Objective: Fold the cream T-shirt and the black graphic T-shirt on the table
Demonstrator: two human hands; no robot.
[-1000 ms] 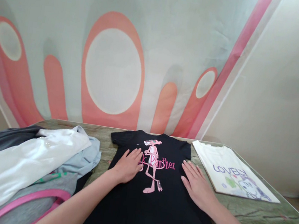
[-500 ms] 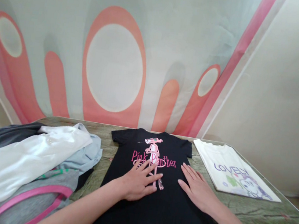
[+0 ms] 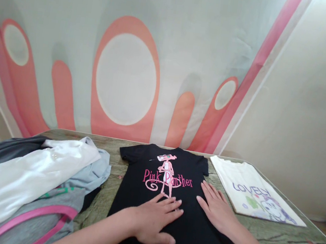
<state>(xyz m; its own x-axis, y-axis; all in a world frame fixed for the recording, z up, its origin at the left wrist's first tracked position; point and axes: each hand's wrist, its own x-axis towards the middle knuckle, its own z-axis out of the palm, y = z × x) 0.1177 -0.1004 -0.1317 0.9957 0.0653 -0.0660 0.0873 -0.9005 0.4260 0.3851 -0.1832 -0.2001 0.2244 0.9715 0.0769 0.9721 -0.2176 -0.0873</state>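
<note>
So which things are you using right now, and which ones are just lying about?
In use:
black T-shirt, spread flat
left hand and right hand, resting on it
table, underneath

Lying about, it seems:
folded white shirt, to the right
heap of clothes, to the left

A black T-shirt (image 3: pixel 196 231) printed "Pink Panther" is spread on a wood-patterned table (image 3: pixel 282 243). The left hand (image 3: pixel 155 222) is laid over the printed figure's (image 3: pixel 168 166) lower legs, fingers splayed; the right hand (image 3: pixel 217 208) is rested along the shirt's right edge. Clothes (image 3: pixel 30 176) are heaped to the left, a white shirt (image 3: pixel 240 173) lettered "LOVELY" is laid to the right, and a coral-patterned backdrop (image 3: pixel 178 31) is seen behind
</note>
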